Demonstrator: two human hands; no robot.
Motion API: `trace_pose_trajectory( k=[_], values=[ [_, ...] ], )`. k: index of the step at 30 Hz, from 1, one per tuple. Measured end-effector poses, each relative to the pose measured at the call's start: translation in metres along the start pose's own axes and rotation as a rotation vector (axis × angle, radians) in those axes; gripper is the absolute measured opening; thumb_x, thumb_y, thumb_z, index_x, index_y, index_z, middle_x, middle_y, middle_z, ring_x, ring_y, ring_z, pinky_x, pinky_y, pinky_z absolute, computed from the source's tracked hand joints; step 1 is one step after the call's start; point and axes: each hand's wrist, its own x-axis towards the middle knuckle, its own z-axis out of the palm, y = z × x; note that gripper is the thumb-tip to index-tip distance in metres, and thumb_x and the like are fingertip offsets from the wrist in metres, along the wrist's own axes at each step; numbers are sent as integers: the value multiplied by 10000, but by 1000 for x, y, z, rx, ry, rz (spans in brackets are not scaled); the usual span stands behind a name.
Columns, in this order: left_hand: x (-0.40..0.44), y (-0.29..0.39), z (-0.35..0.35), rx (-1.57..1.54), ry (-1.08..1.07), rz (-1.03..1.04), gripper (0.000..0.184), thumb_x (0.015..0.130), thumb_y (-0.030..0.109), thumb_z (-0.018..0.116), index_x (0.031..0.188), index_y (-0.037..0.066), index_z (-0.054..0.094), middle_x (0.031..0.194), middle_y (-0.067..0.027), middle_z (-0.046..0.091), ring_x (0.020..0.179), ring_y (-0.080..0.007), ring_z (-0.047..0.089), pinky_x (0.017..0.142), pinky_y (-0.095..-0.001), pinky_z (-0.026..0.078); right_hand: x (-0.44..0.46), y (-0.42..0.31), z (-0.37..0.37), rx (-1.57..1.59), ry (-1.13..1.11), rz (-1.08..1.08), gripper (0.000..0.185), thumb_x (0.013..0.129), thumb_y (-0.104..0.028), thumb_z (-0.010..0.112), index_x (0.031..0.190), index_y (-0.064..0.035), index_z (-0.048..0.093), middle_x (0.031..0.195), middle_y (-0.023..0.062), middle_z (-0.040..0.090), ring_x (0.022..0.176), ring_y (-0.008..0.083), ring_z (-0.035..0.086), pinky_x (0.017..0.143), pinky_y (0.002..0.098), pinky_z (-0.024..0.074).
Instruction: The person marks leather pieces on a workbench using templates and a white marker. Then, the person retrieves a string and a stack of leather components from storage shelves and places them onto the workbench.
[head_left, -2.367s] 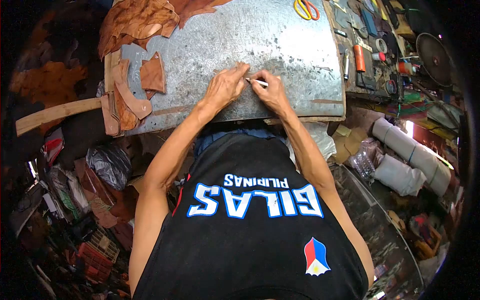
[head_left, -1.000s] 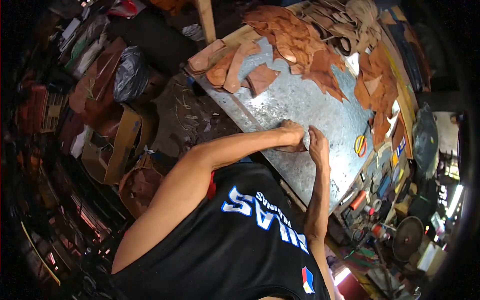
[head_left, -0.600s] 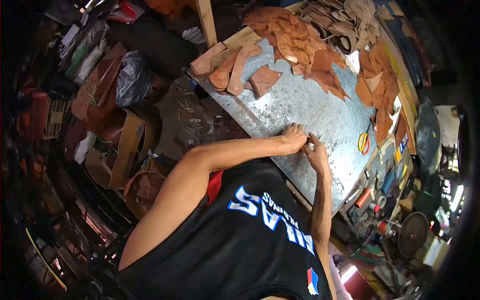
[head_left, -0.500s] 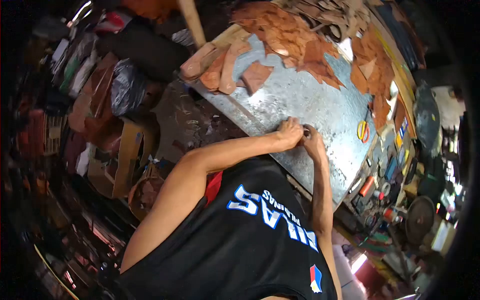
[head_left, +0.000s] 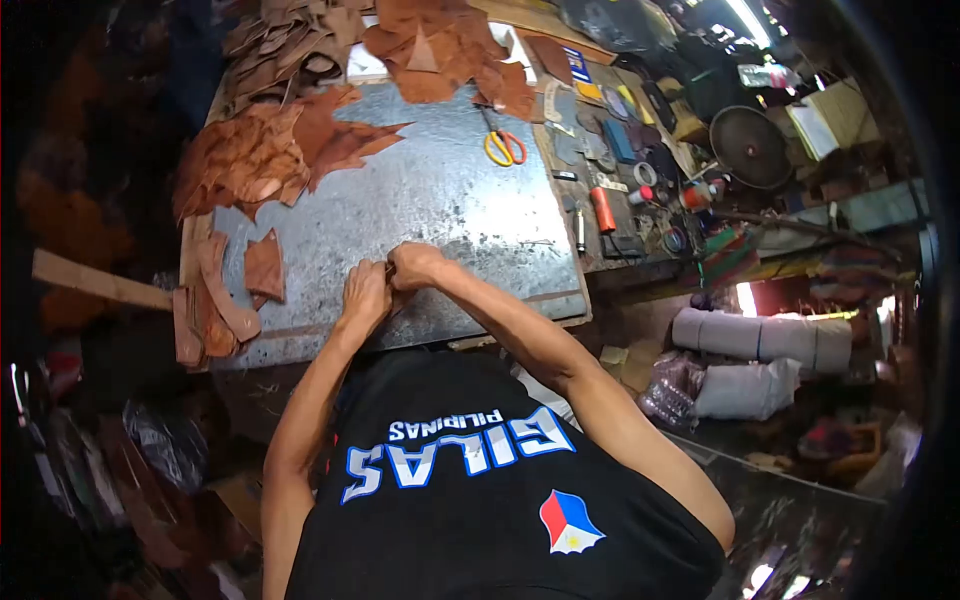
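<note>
My left hand [head_left: 368, 292] and my right hand [head_left: 418, 265] meet close together over the near part of the metal-topped table [head_left: 400, 190]. Both are closed, with fingers pinched around something small and brownish that the fingers mostly hide; its kind cannot be made out. To the left of my hands lies a small brown leather piece [head_left: 264, 266]. Curved leather strips [head_left: 222, 295] rest by the table's left edge. Scissors [head_left: 504, 148] with yellow and orange handles lie farther back to the right.
Brown leather hides [head_left: 250, 150] spread over the back left, with more leather [head_left: 425, 50] behind. On the right, a cluttered bench holds an orange cylinder [head_left: 602, 209], a tape roll [head_left: 645, 174] and a round dark disc [head_left: 748, 147]. A wooden bar [head_left: 100, 280] juts out at the left.
My view has swung to the right and turned, so the table now appears squarer and more of the right-hand bench shows. My hands stay closed together over the table.
</note>
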Motion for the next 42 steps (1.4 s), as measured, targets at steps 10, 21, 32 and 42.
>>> trace_pose_trajectory(
  k=[10, 21, 32, 42],
  values=[
    [-17, -13, -37, -373, 104, 164, 233, 762, 101, 586, 951, -24, 533, 878, -218, 575, 841, -415, 565, 753, -457, 453, -75, 7, 20, 286, 627, -412, 403, 827, -35, 561, 1221, -98, 506, 1027, 191, 577, 902, 387, 609, 723, 457, 508],
    [-21, -7, 15, -543, 249, 72, 275, 710, 14, 557, 981, 12, 516, 945, -170, 563, 913, -377, 524, 860, -443, 408, -61, -1, 91, 545, 906, -154, 560, 832, -17, 501, 1381, -59, 397, 1210, 244, 538, 1024, 430, 568, 835, 462, 489],
    [-23, -29, -64, -334, -150, 115, 209, 744, 135, 599, 933, 51, 566, 908, -124, 615, 845, -310, 612, 739, -413, 471, -81, -46, 10, 39, 579, -389, 167, 839, -137, 659, 998, -88, 653, 905, 125, 627, 740, 351, 632, 621, 425, 502],
    [26, -164, -183, -663, 62, -340, 436, 812, 120, 718, 1207, 31, 559, 891, -64, 672, 817, -103, 609, 687, -246, 485, 48, -145, -11, 928, 67, -106, 244, 849, -221, 668, 933, 9, 674, 559, 28, 530, 454, 108, 421, 423, 279, 338]
  ],
)
